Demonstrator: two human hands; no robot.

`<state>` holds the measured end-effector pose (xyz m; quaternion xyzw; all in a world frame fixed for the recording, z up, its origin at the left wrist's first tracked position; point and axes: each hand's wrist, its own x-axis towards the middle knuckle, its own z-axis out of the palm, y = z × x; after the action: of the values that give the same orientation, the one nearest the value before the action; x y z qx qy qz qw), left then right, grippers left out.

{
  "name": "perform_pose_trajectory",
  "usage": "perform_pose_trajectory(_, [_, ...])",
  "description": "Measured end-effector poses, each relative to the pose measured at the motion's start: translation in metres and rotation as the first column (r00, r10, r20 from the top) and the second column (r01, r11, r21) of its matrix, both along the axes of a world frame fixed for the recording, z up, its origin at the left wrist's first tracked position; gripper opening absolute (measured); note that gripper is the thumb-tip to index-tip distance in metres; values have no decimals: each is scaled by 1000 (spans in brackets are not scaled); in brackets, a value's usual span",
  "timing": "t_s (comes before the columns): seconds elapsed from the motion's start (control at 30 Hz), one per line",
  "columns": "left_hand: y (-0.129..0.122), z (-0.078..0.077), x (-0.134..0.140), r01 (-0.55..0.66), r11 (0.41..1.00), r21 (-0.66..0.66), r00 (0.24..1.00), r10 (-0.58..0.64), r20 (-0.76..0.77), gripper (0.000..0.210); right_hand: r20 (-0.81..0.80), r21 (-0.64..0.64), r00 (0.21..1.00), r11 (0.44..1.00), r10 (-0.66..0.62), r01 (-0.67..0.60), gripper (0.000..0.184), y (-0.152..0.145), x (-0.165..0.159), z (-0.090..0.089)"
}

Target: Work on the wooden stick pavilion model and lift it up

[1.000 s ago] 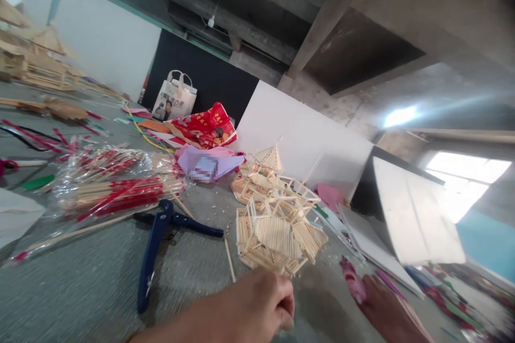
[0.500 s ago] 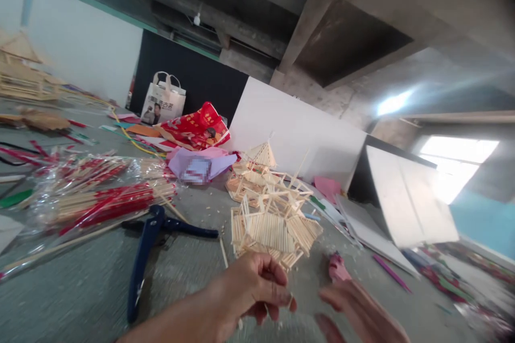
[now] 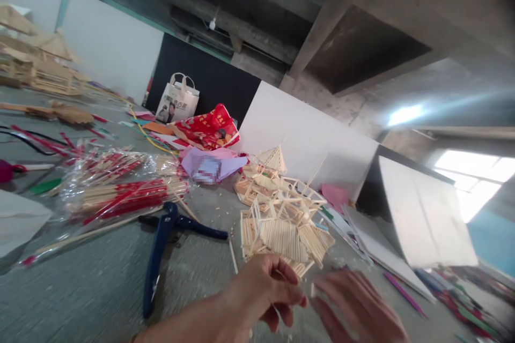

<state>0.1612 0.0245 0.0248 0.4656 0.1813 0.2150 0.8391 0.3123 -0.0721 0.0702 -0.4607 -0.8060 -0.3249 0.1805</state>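
Clearly fragile: pale lattice house model of thin wooden sticks point(image 3: 281, 225) sat on grey tabletop point(image 3: 80, 289), just beyond both hands. Left hand point(image 3: 261, 292) pinched thin stick, fingers curled; right hand point(image 3: 358, 305) blurred, fingers loosely open, empty. Light, brittle; best lifted by base edges.

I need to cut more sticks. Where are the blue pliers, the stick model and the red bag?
blue pliers point(image 3: 159, 257), head view, near handle.
stick model point(image 3: 281, 233), head view, front slatted panel.
red bag point(image 3: 209, 127), head view, middle.
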Motion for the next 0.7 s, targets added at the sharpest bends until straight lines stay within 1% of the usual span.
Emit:
perform_pose_trajectory(0.1, [-1, 2, -1, 24, 999, 21, 1000, -24, -11, 27, 21, -51, 1000, 998, -24, 25, 17, 9, 12, 16])
perform_pose_trajectory(0.17, [-2, 3, -3, 65, 998, 20, 997, -64, -32, 27, 43, -71, 999, 997, -20, 23, 17, 15, 19, 20])
perform_pose_trajectory(0.27, [-2, 3, -4, 120, 993, 12, 992, -119, -50, 25, 68, -103, 998, 995, 14, -7, 17, 22, 24, 19])
perform_pose_trajectory(0.43, [-2, -2, -4, 160, 987, 28, 986, -158, -43, 29, 101, -83, 995, 997, 7, 1, 19, 25, 24, 16])
perform_pose_trajectory(0.6, [-3, -2, -4, 161, 987, 16, 987, -160, -28, 28, 145, -78, 989, 996, -31, 42, 13, 28, 27, 14])
perform_pose_trajectory(0.7, [-5, 0, -4, 162, 986, 27, 986, -161, -40, 28, 147, -60, 989, 998, -4, 13, 14, 31, 30, 13])
